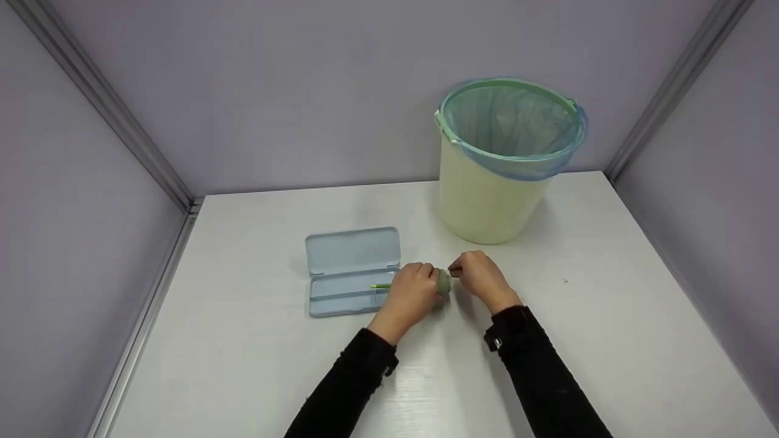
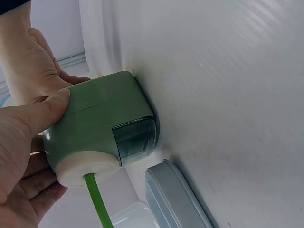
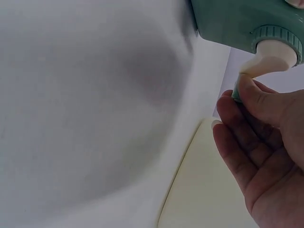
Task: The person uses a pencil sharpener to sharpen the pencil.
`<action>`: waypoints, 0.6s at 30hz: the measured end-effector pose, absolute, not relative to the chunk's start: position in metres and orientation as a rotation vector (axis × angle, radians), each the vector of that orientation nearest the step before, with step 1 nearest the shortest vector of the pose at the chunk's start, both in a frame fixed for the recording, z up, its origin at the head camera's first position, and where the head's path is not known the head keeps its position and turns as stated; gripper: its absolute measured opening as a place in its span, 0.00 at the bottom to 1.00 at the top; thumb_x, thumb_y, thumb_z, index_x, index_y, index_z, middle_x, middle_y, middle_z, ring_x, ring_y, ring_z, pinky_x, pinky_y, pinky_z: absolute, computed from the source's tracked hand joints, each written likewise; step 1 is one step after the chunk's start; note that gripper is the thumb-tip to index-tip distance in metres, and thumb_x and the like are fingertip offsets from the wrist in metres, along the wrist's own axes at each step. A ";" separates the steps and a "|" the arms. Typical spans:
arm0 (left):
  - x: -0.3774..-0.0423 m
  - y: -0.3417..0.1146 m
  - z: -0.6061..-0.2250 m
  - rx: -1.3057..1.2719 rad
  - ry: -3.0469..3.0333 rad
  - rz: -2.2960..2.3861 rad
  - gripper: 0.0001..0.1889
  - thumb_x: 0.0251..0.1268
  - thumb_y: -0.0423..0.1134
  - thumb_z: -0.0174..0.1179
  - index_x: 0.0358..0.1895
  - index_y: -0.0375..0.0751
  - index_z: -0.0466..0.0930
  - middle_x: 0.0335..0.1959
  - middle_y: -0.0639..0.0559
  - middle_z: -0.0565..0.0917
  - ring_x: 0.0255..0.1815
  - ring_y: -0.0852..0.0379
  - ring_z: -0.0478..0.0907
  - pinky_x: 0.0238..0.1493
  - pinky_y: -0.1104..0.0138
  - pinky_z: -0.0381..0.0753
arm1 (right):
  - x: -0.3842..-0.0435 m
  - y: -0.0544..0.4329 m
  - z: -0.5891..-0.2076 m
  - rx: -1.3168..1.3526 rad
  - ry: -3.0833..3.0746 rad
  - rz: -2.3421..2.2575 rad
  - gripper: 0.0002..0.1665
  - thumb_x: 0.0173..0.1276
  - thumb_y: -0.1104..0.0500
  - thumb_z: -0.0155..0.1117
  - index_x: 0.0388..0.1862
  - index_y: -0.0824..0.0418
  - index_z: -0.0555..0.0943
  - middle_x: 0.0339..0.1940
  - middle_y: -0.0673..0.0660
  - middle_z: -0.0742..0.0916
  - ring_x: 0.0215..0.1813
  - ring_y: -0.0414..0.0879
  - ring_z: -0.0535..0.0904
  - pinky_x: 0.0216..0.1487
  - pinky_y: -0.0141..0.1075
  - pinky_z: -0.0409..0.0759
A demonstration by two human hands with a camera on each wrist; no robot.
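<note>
On the white table (image 1: 243, 340) lies an open, pale blue rectangular plastic case (image 1: 353, 250), and over it a thin bright green pencil (image 2: 98, 199) runs into the round cream face (image 2: 71, 166) of a boxy dull green plastic sharpener (image 2: 95, 107) standing just beside the case. The left hand (image 1: 414, 292) curls thumb and fingers around the sharpener, while the right hand (image 1: 482, 278) pinches the small green knob (image 3: 236, 94) on its curved cream crank (image 3: 271, 59), the other fingers loosely bent; farthest right stands a pale yellow plastic bin (image 1: 487, 204) with a translucent blue liner (image 1: 511, 125)

The tabletop (image 1: 243, 328) left of the case (image 1: 353, 252) gives passage; the bin (image 1: 487, 204) bars the way beyond the sharpener (image 2: 102, 109).
</note>
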State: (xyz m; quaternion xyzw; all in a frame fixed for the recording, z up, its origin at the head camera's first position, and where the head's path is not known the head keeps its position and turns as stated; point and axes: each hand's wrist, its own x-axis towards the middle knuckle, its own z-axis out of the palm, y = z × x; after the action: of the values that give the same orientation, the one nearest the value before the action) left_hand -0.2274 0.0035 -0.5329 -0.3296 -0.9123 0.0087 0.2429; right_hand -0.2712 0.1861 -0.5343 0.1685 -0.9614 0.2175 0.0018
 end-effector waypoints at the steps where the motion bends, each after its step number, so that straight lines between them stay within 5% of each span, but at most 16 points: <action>1: -0.227 0.004 -0.533 -0.900 -2.495 0.025 0.26 0.49 0.54 0.74 0.46 0.38 0.85 0.37 0.50 0.82 0.39 0.54 0.80 0.46 0.64 0.78 | -0.270 0.186 -0.535 0.521 -3.016 0.686 0.06 0.63 0.67 0.69 0.37 0.63 0.90 0.38 0.57 0.89 0.43 0.53 0.85 0.45 0.44 0.81; 18: -0.223 0.003 -0.529 -0.887 -2.513 -0.032 0.24 0.48 0.51 0.75 0.45 0.39 0.85 0.37 0.50 0.82 0.38 0.54 0.80 0.43 0.63 0.78 | -0.263 0.187 -0.547 0.475 -3.049 0.841 0.09 0.59 0.72 0.67 0.38 0.66 0.89 0.36 0.60 0.88 0.42 0.55 0.84 0.46 0.45 0.81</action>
State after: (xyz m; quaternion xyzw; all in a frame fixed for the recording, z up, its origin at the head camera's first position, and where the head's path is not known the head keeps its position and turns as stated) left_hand -0.2226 0.0033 -0.5294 -0.3234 -0.9163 -0.0117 0.2358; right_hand -0.2633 0.1871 -0.5474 0.1484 -0.9529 0.2629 -0.0283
